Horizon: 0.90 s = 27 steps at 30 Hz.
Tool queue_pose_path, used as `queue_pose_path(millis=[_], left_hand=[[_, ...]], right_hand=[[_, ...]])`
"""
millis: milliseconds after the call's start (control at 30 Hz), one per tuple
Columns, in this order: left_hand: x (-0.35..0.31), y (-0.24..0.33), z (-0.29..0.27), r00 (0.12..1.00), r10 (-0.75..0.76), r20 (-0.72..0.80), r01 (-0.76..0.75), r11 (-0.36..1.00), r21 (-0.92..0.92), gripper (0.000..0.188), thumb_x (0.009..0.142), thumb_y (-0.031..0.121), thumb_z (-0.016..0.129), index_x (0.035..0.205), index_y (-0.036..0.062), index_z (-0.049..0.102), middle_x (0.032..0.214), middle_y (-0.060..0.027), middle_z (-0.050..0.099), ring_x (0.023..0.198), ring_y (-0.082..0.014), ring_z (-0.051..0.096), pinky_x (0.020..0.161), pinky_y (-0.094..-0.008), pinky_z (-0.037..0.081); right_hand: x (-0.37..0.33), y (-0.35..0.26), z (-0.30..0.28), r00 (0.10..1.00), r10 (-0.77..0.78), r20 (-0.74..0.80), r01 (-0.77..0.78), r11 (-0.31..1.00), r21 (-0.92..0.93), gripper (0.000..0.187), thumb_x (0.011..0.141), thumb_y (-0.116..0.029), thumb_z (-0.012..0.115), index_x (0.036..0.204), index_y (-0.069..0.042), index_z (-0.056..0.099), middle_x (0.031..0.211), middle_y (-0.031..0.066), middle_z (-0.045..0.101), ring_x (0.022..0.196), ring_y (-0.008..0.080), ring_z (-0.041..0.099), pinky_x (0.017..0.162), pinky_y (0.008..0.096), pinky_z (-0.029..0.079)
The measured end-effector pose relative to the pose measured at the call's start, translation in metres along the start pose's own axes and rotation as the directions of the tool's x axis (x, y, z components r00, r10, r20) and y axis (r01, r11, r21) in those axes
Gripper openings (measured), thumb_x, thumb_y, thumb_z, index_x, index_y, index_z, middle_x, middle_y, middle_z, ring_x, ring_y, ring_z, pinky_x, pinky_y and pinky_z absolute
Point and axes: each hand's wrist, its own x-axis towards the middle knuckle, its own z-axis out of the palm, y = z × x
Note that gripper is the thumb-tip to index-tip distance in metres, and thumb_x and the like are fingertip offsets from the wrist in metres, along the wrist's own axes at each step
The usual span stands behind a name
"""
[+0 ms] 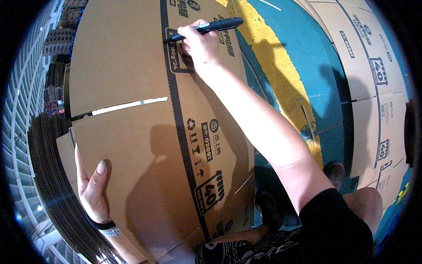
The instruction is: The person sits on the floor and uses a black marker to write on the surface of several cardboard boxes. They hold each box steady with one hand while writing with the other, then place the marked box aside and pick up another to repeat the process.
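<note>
A large flattened cardboard box [123,70], brown with black print and a dark stripe, lies under both hands. Held in my right hand [202,47] is a black marker pen [222,24], slanting down to the left. The pen's tip meets or nearly meets the dark stripe near the top of the sheet. My left hand [94,189] grips the sheet's left edge, its thumb on the printed face. Most of its other fingers are hidden by the edge. A light slot [132,106] cuts across the board between the hands.
Stacked flattened cardboard [52,176] stands beyond the left edge. On the right, more printed cardboard sheets [365,119] lie on the green floor [325,88], past a worn yellow line [272,57]. My shoes [266,207] show below my right arm.
</note>
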Motion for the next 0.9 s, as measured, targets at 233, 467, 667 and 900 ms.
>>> queue_pose_path(millis=[233,467,667,900], left_hand=[[0.0017,-0.0022,-0.0037,1.000,-0.010,-0.006,0.010,1.000,0.010,0.067,0.073,0.007,0.060,0.129,0.0013,0.024,0.123,-0.0160,0.039,0.110,-0.0227,0.042,0.091,-0.0306,0.036],[0.0015,-0.0011,-0.0034,1.000,-0.021,-0.011,0.021,1.000,0.005,0.067,0.072,0.005,0.060,0.129,0.0015,0.024,0.123,-0.0147,0.038,0.110,-0.0220,0.042,0.091,-0.0300,0.036],[0.0017,-0.0018,-0.0044,1.000,-0.014,-0.008,0.014,1.000,0.001,0.067,0.073,0.006,0.060,0.129,0.0017,0.025,0.123,-0.0149,0.038,0.111,-0.0224,0.041,0.091,-0.0305,0.036],[0.0011,-0.0011,-0.0037,0.999,-0.009,-0.032,0.010,1.000,0.020,0.068,0.072,0.007,0.061,0.129,0.0012,0.025,0.124,-0.0157,0.037,0.112,-0.0235,0.040,0.092,-0.0325,0.035]], right_hand=[[0.0003,-0.0012,0.0002,1.000,0.021,-0.003,-0.021,0.999,0.034,0.017,0.067,-0.006,0.059,0.061,-0.008,0.043,0.053,-0.0003,0.045,0.042,0.0055,0.041,0.037,0.0197,0.033],[0.0003,-0.0006,0.0009,1.000,0.014,-0.002,-0.014,0.999,0.036,0.017,0.067,-0.007,0.059,0.062,-0.008,0.043,0.053,-0.0003,0.045,0.042,0.0058,0.041,0.038,0.0198,0.033],[0.0010,-0.0002,0.0012,1.000,0.001,0.008,-0.001,1.000,0.008,0.016,0.067,-0.007,0.058,0.062,-0.008,0.043,0.052,-0.0004,0.045,0.042,0.0060,0.041,0.038,0.0199,0.033],[0.0007,-0.0009,0.0011,1.000,-0.001,0.013,0.001,1.000,0.010,0.016,0.067,-0.007,0.058,0.061,-0.008,0.043,0.052,-0.0006,0.045,0.041,0.0054,0.041,0.038,0.0196,0.033]])
